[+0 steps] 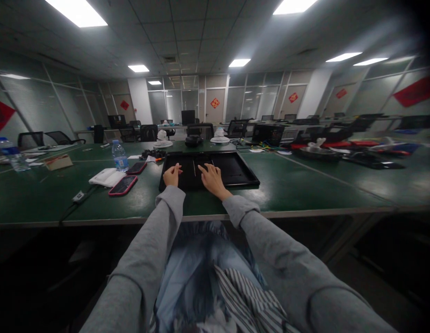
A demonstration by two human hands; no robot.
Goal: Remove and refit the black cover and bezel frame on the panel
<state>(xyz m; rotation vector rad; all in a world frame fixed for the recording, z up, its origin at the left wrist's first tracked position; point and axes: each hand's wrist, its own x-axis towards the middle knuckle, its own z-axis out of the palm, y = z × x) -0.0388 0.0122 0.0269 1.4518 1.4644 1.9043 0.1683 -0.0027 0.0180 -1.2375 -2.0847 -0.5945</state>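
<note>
A shallow black tray (239, 166) with a raised rim lies on the green table in front of me. Over its left part is my left hand (172, 176), fingers curled together; whatever they may hold is too small to make out. My right hand (212, 179) reaches over the middle of the tray with its fingers apart, and no object shows in it. Between the two hands a thin white stick (194, 168) lies inside the tray. A second thin pale line (212, 163) shows just beyond the right fingers.
Left of the tray are two red-edged phones (123, 186), an open notebook (106, 177) and a water bottle (120, 157). Behind it stand small white fans (220, 136) and a dark round object (194, 140). Cables and a cluttered bowl (320, 152) sit to the right.
</note>
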